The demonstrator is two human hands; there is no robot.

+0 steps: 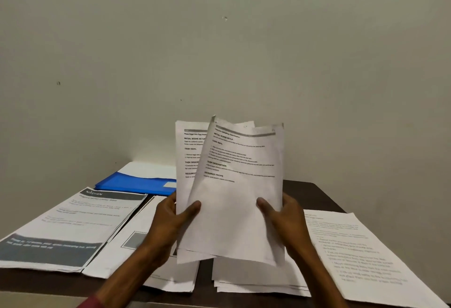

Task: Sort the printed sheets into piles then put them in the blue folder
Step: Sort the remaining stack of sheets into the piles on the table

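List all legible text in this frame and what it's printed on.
"KITCHEN": dark header of the leftmost sheet.
"INITIAL SCENE SETUP", "TASK GOAL", "TASK DESCRIPTION", "REQUIRED PROPS": front held sheet.
"INITIAL SCENE SETUP", "TASK GOAL": rear held sheet; its lower headings are cut off by the front one.
Body text on every sheet, all of the right sheet, and the blue folder label: too blurred to read.

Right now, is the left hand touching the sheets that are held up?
Touching. The head view shows the left hand gripping the held sheets, its thumb pressed on their front.
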